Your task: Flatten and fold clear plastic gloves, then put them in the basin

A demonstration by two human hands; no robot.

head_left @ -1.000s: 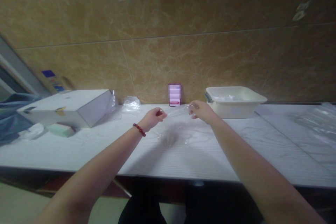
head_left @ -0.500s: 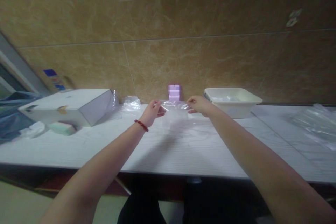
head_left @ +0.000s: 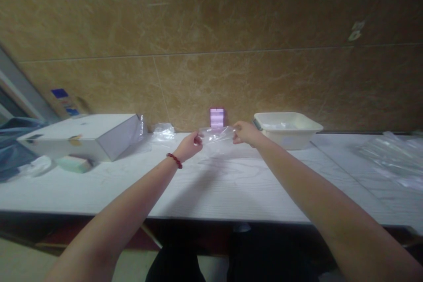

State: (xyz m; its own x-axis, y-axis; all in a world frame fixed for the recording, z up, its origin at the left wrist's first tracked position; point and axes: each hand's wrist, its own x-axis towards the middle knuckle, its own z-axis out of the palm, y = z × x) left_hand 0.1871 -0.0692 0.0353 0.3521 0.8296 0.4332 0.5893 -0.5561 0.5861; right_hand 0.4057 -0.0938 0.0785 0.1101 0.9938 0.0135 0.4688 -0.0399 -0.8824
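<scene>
A clear plastic bag (head_left: 216, 136) is stretched between my two hands above the white table (head_left: 211, 198). My left hand (head_left: 191, 144), with a dark red bead bracelet (head_left: 174, 160) at its wrist, pinches the left edge. On the other side my right hand (head_left: 243, 133) is closed on the right edge. Behind the bag a phone (head_left: 217, 117) with a lit, blurred screen leans upright against the wall. To the right of my right hand stands a cream plastic basin (head_left: 287, 134) with some clear plastic in it.
A white box (head_left: 79, 134) stands at the left, with a pale green sponge-like block (head_left: 75, 164) before it. Crumpled clear plastic (head_left: 163, 132) lies between box and hands. More clear plastic bags (head_left: 393, 158) are at the far right. Tiled wall (head_left: 211, 75) borders the back.
The bag between my hands now looks flatter and more spread, and the fingers have shifted a little along its edges. The whole view has moved slightly.
</scene>
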